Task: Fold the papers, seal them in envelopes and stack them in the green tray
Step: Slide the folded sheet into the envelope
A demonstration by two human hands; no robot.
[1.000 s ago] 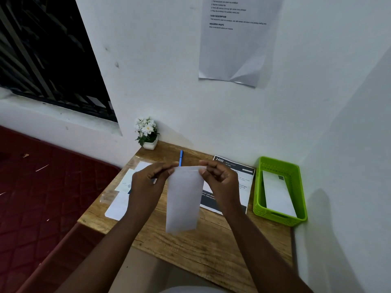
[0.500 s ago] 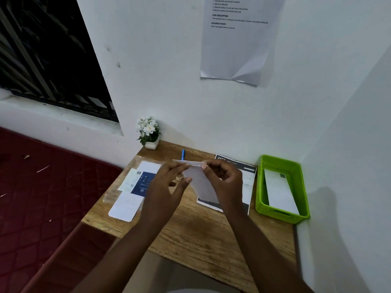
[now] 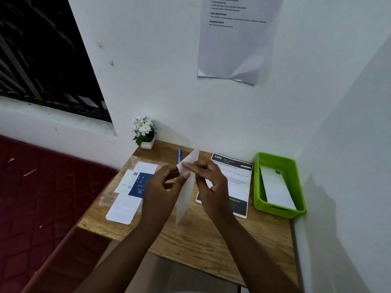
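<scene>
Above the middle of the wooden desk [image 3: 211, 240] I hold a white envelope [image 3: 186, 195] on edge, its flap sticking up toward the wall. My left hand [image 3: 163, 187] pinches it near the top from the left, and my right hand [image 3: 211, 180] pinches the same top part from the right. A green tray [image 3: 296, 210] stands at the desk's right side with one white envelope [image 3: 277, 191] lying inside. A printed paper [image 3: 237, 187] with black bands lies flat just right of my hands.
A clear packet of white envelopes with a blue card [image 3: 131, 191] lies on the desk's left part. A blue pen [image 3: 179, 155] and a small flower pot [image 3: 145, 132] sit near the wall. A red mattress [image 3: 42, 197] is beside the desk at left.
The envelope hung flat facing me, then tipped level, and now stands edge-on with its flap up. Both hands stayed at its top and shifted slightly.
</scene>
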